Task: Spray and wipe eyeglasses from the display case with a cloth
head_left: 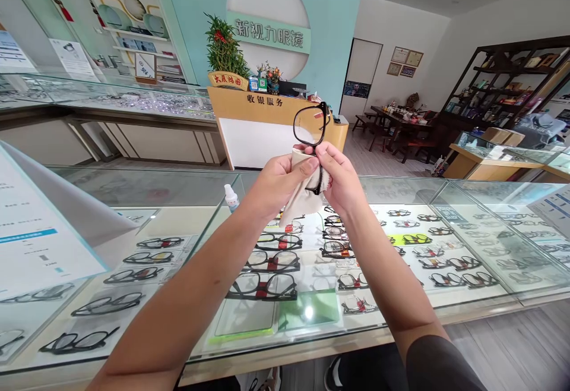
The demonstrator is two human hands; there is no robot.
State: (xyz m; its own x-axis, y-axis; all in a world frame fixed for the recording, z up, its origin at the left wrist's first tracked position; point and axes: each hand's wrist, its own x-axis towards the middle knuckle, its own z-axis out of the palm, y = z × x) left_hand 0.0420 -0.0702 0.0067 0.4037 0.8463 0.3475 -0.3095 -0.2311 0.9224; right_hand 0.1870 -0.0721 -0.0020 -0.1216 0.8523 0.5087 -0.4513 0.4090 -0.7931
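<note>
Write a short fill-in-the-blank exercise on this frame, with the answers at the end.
1. The right hand grips glasses whose frame is ____.
2. The left hand holds a cloth against the ____ of the two lenses.
3. The small bottle has a ____ cap.
4. A dark sleeve shows on the ____ arm.

Missing words: black; lower; white; right.

Leafy plant (225, 49) on counter (249, 138) — dark shelves (499, 90) right.
</note>
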